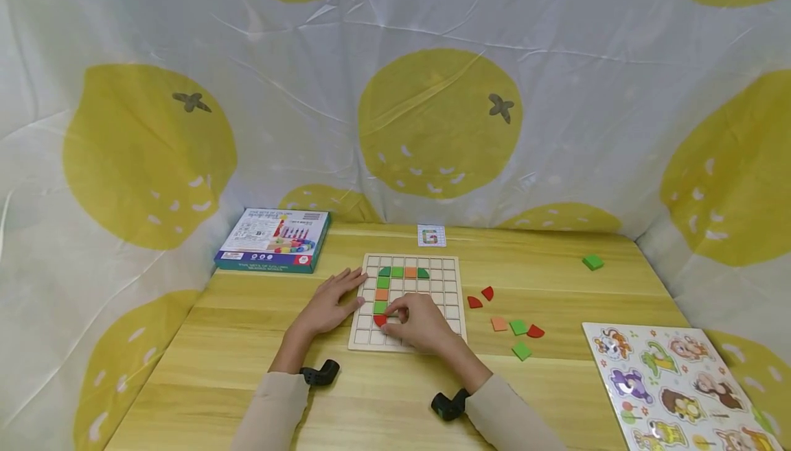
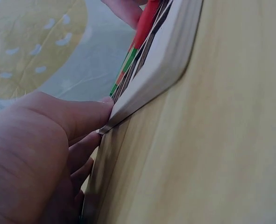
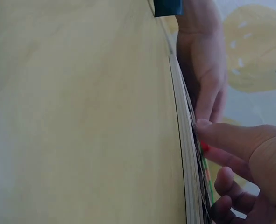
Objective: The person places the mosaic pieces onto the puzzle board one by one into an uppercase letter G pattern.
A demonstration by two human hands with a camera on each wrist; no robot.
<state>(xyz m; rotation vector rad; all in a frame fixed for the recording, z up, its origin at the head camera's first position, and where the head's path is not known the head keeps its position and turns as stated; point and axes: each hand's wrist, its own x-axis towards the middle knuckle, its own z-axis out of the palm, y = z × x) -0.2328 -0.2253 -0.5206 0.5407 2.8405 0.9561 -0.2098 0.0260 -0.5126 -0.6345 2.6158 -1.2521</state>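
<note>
A wooden grid board (image 1: pixel 446 279) lies in the middle of the table. On it, green and orange pieces form a top row (image 1: pixel 397 272) and a column down the left (image 1: pixel 382 294). At the column's lower end sits a red quarter-circle piece (image 1: pixel 380 320), pinched between the thumb and forefinger of my right hand (image 1: pixel 420 322). That hand covers part of the lower grid. My left hand (image 1: pixel 332 303) rests at the board's left edge, fingers extended. In the left wrist view its thumb (image 2: pixel 88 116) touches the board's rim (image 2: pixel 142 88).
Right of the board lie loose red quarter-circles (image 1: pixel 474 302), an orange square (image 1: pixel 498 324) and green squares (image 1: pixel 522 351). Farther right are a green piece (image 1: pixel 592 262) and an animal puzzle board (image 1: pixel 655 382). A pattern card (image 1: pixel 431 236) lies behind; a box (image 1: pixel 272 239) stands back left.
</note>
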